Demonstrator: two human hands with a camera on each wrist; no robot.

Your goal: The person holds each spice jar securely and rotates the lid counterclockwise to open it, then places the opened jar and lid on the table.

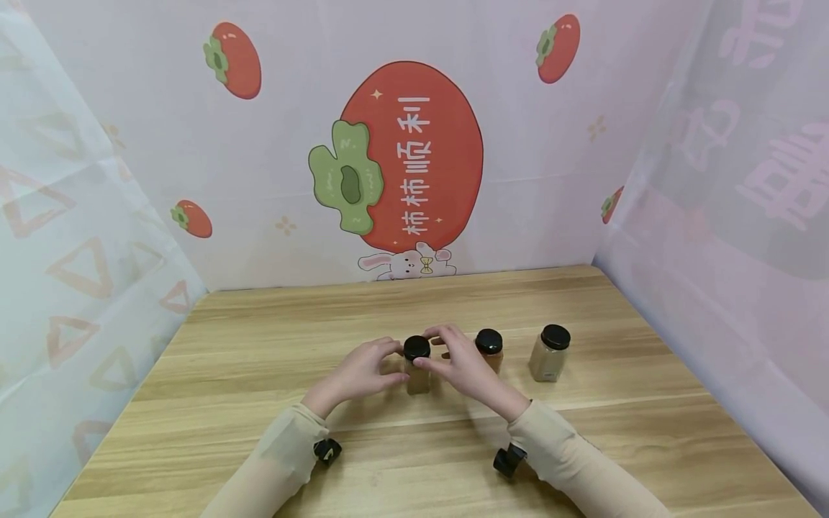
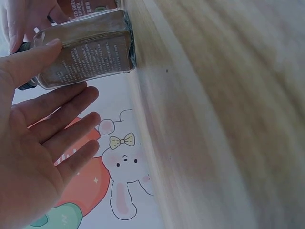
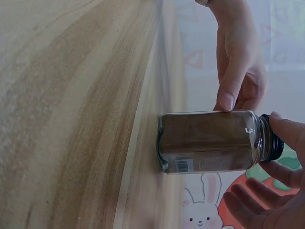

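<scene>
And here's the brown-filled jar (image 1: 417,383), standing upright near the middle of the action, right between the two hands, its black lid (image 1: 417,346) on top. The right hand (image 1: 471,368) has that lid pinched, thumb on one side and index finger on the other! Over on the jar's other flank, the left hand (image 1: 364,368) is spread wide, fingers nearly straight, thumb against the glass; how firmly it presses, I cannot tell. Just past the right hand, partly hidden by it, stands a red-brown jar (image 1: 490,345), and farther right, a pale-filled jar (image 1: 550,354), both black-capped. All three share the wood-grain table (image 1: 414,471). Beige sleeves (image 1: 285,442) come in from below, a black device (image 1: 327,451) at each wrist, and behind it all, a huge printed persimmon (image 1: 447,165) above a cartoon rabbit (image 1: 404,266)!
</scene>
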